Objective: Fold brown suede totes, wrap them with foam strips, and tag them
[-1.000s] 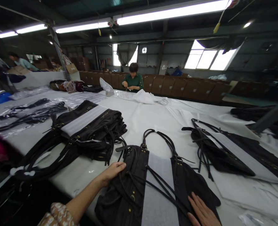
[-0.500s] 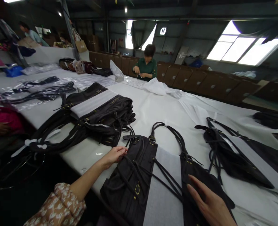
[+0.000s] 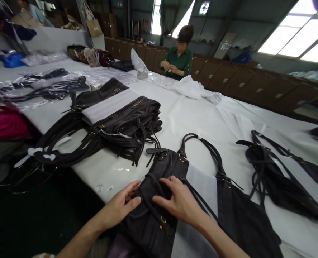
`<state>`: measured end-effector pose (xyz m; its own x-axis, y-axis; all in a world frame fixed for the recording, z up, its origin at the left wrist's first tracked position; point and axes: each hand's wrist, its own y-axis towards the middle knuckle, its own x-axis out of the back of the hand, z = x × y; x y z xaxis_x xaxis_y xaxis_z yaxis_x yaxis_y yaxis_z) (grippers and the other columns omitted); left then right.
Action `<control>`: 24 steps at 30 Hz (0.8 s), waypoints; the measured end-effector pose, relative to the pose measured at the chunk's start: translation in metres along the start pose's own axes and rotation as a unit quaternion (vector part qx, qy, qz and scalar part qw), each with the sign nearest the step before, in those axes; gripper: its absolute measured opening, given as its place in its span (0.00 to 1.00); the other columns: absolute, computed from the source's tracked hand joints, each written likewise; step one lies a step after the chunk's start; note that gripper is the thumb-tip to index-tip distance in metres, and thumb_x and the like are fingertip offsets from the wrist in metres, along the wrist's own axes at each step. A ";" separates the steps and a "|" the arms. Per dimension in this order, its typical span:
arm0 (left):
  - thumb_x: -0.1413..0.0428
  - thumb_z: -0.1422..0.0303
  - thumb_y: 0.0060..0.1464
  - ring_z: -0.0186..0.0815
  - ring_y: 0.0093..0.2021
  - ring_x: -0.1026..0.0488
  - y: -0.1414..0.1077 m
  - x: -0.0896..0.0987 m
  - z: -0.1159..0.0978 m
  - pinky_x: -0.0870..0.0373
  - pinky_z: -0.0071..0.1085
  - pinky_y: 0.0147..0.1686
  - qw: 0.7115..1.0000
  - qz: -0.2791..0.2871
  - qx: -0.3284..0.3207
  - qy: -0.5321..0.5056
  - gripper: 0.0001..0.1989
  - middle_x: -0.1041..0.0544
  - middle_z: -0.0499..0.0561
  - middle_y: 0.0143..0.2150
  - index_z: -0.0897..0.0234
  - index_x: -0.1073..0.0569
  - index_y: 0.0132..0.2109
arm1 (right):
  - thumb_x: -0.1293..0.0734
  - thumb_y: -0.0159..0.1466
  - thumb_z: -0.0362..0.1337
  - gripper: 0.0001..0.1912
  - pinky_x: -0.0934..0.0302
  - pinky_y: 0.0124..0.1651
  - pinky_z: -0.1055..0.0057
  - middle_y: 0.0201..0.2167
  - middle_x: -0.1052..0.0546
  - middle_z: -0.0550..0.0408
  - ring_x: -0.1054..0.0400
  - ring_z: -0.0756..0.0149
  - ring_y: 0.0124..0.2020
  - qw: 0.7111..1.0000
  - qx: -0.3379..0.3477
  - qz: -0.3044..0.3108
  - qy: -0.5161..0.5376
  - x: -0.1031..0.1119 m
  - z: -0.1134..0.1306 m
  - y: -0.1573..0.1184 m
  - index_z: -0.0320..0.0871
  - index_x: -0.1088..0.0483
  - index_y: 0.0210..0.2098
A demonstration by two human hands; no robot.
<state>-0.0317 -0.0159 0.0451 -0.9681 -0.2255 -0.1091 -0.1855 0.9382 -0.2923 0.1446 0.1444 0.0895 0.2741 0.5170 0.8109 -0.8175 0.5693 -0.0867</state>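
A dark handbag point(image 3: 242, 215) lies flat in front of me, with a white foam wrap point(image 3: 203, 184) around its middle and its looped handles point(image 3: 209, 148) pointing away. At the bag's left edge is my left hand point(image 3: 121, 206), thumb and fingers apart. My right hand point(image 3: 181, 202) is over the bag's left part, fingers spread close to its thin dark strap point(image 3: 153, 206); whether it touches the strap I cannot tell. A brass buckle point(image 3: 163, 219) shows just below that hand.
To the left lies a stack of similar handbags point(image 3: 118, 118), handles over the table edge. Another wrapped handbag point(image 3: 285, 172) is on the right of the white table point(image 3: 172, 118). A person in green point(image 3: 179, 59) works across the table, before a row of cartons point(image 3: 234, 80).
My right hand has moved left from the bag's right part to its left part. My left hand has come slightly lower along the left edge. The view has shifted down.
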 end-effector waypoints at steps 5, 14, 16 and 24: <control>0.45 0.58 0.56 0.42 0.66 0.47 -0.009 -0.001 0.004 0.50 0.42 0.65 0.999 0.023 -0.005 0.045 0.39 0.46 0.59 0.68 0.63 0.54 0.68 | 0.35 0.60 0.37 0.08 0.42 0.53 0.58 0.50 0.31 0.45 0.37 0.54 0.51 0.999 0.031 -0.034 -0.017 -0.022 0.005 0.001 0.43 0.27 0.37; 0.39 0.64 0.46 0.45 0.68 0.53 -0.020 -0.009 0.002 0.55 0.45 0.65 0.937 0.025 0.020 0.348 0.44 0.52 0.57 0.69 0.64 0.50 0.67 | 0.37 0.59 0.57 0.24 0.36 0.32 0.72 0.30 0.23 0.53 0.29 0.63 0.31 0.943 -0.042 0.108 0.311 0.015 0.022 -0.012 0.43 0.26 0.41; 0.42 0.60 0.50 0.47 0.66 0.48 -0.017 -0.008 0.002 0.50 0.45 0.64 0.921 0.026 0.001 0.388 0.38 0.46 0.60 0.67 0.66 0.44 0.65 | 0.37 0.59 0.58 0.25 0.36 0.31 0.72 0.30 0.23 0.53 0.29 0.63 0.31 0.943 -0.015 0.122 0.311 0.020 0.020 -0.005 0.43 0.26 0.41; 0.48 0.61 0.58 0.48 0.60 0.36 0.002 -0.009 0.010 0.33 0.38 0.56 0.887 0.017 -0.079 0.454 0.27 0.39 0.57 0.64 0.52 0.42 0.64 | 0.40 0.64 0.45 0.19 0.44 0.21 0.74 0.14 0.29 0.55 0.32 0.67 0.18 0.975 -0.219 -0.028 0.034 0.019 -0.051 0.089 0.42 0.33 0.22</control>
<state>-0.0217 -0.0148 0.0355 -0.6964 0.0403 0.7166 -0.1064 0.9816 -0.1585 0.1027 0.2376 0.0680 0.3572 0.5091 0.7831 -0.5095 0.8088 -0.2935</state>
